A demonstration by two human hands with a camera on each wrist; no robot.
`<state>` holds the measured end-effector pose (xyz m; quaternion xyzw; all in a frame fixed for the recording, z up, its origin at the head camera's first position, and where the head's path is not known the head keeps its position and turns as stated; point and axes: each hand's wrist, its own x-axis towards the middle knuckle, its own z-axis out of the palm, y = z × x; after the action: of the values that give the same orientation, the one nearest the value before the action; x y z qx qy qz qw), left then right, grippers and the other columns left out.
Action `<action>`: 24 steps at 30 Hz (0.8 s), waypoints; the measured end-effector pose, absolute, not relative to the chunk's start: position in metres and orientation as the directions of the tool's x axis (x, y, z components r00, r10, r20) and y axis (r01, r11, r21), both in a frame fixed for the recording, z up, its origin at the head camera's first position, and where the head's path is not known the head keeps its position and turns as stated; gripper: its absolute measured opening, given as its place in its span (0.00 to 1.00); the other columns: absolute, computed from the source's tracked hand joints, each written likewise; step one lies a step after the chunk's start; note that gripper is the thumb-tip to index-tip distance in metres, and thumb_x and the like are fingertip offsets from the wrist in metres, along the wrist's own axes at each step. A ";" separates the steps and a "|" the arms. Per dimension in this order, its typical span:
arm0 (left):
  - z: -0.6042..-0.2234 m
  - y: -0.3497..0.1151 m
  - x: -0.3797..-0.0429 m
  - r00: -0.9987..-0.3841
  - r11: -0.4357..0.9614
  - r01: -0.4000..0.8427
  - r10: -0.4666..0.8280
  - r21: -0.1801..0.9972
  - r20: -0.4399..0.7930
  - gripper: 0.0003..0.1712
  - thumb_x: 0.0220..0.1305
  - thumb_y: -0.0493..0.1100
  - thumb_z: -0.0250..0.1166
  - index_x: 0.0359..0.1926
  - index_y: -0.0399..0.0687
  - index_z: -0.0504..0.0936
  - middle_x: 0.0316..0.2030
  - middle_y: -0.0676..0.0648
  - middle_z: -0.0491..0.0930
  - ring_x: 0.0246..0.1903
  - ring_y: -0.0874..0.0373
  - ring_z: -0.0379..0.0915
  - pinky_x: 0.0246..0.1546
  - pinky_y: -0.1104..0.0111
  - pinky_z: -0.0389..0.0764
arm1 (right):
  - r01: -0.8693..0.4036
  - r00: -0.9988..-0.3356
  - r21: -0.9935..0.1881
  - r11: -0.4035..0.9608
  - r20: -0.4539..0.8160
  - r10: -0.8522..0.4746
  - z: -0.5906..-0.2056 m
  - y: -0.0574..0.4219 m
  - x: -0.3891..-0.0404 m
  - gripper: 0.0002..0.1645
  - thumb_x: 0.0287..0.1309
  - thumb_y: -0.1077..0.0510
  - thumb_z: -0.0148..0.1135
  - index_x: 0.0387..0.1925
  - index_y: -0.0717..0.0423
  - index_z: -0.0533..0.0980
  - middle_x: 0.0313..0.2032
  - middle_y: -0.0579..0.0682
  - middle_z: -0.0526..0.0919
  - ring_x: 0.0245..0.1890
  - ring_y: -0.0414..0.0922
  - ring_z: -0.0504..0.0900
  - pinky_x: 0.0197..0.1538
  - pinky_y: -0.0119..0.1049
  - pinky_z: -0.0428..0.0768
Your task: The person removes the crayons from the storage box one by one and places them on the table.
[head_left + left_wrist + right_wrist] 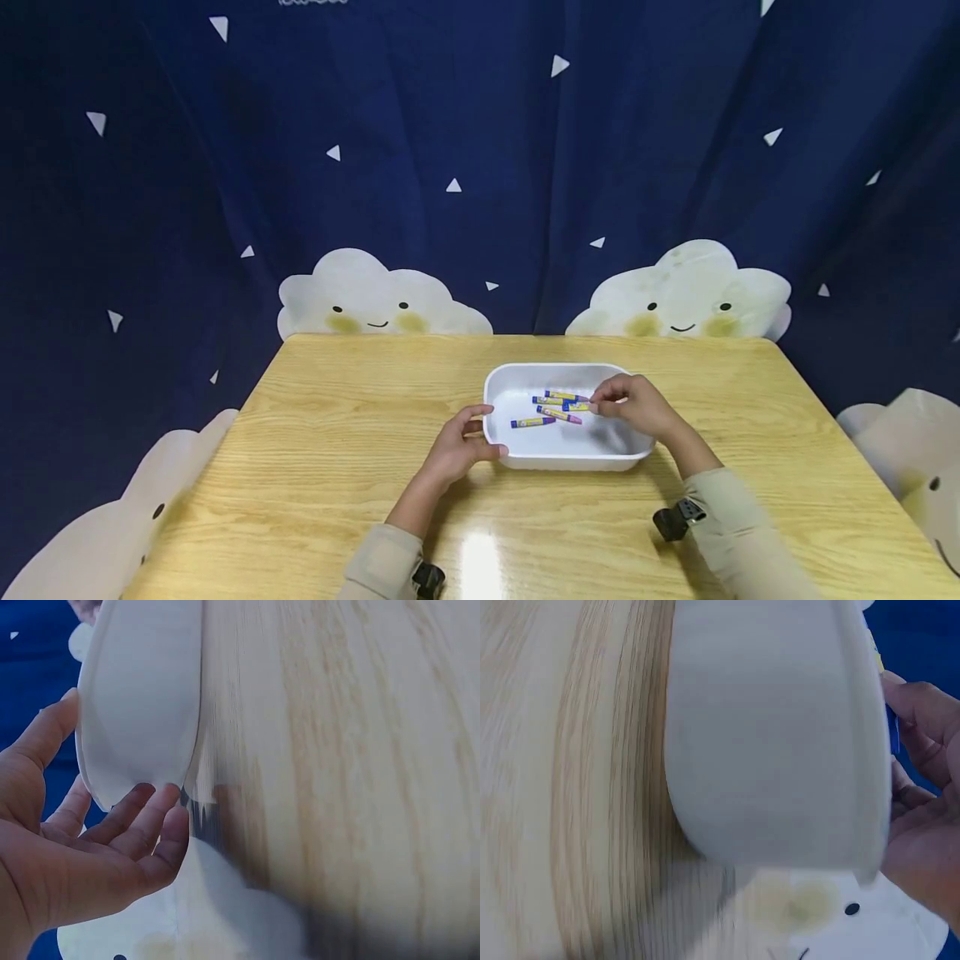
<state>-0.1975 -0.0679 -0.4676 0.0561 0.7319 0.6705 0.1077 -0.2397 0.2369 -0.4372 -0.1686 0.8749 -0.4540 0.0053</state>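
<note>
A white plastic tray (570, 462) stands on the wooden table, its wall filling much of both wrist views. My left hand (453, 446) holds its left end, thumb and a finger at the rim. Over the tray's right side, my right hand (633, 406) pinches a crayon (576, 407) in a yellow and blue wrapper. Its blue end (893, 729) shows beside the fingers in the right wrist view. Several similar crayons lie on the tray floor: a purple-tipped crayon (532, 422) at the front left, a pink-tipped crayon (558, 414) beside it, and others partly overlapping behind.
The light wooden table (337, 400) extends around the tray on all sides. A dark blue curtain (420, 167) with white triangles hangs behind it, and smiling cloud shapes (690, 292) line the table's far edge. Dark wrist cameras (672, 522) sit at both sleeves.
</note>
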 end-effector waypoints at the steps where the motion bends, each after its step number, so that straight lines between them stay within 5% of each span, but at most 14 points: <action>1: -0.467 -0.068 -0.198 -0.970 0.094 -0.058 0.231 0.994 -0.079 0.41 0.43 0.33 0.74 0.60 0.37 0.68 0.50 0.31 0.72 0.47 0.40 0.72 0.39 0.62 0.76 | -0.299 -0.941 -0.793 0.531 0.150 -0.304 -0.435 0.241 -0.237 0.04 0.49 0.64 0.68 0.28 0.61 0.81 0.29 0.50 0.80 0.32 0.44 0.75 0.34 0.34 0.74; 13: -0.467 -0.069 -0.197 -0.959 0.091 -0.042 0.277 0.995 -0.066 0.45 0.46 0.31 0.71 0.66 0.38 0.61 0.51 0.29 0.69 0.40 0.49 0.76 0.39 0.64 0.77 | -0.222 -0.971 -0.792 0.569 0.127 -0.203 -0.418 0.295 -0.213 0.07 0.52 0.61 0.67 0.32 0.61 0.81 0.41 0.56 0.78 0.43 0.49 0.73 0.38 0.33 0.76; 19: -0.464 -0.065 -0.193 -0.962 0.119 0.000 0.273 0.993 -0.032 0.46 0.47 0.31 0.69 0.67 0.37 0.57 0.51 0.28 0.69 0.43 0.44 0.76 0.40 0.63 0.77 | -0.167 -0.985 -0.806 0.568 0.107 -0.137 -0.427 0.328 -0.211 0.14 0.55 0.57 0.66 0.37 0.65 0.79 0.38 0.53 0.79 0.35 0.42 0.74 0.34 0.35 0.76; 24: -0.465 -0.065 -0.193 -0.967 0.153 0.002 0.252 0.988 -0.037 0.50 0.46 0.35 0.73 0.69 0.42 0.57 0.49 0.30 0.69 0.40 0.49 0.77 0.37 0.64 0.78 | -0.075 -0.996 -0.817 0.572 0.036 -0.080 -0.443 0.358 -0.217 0.21 0.59 0.51 0.62 0.41 0.67 0.77 0.35 0.54 0.80 0.33 0.46 0.75 0.34 0.38 0.76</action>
<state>-0.1932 -0.0646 -0.4654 0.0843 0.7531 0.6453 0.0967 -0.2169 0.3576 -0.4430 -0.0437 0.8865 -0.4606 0.0023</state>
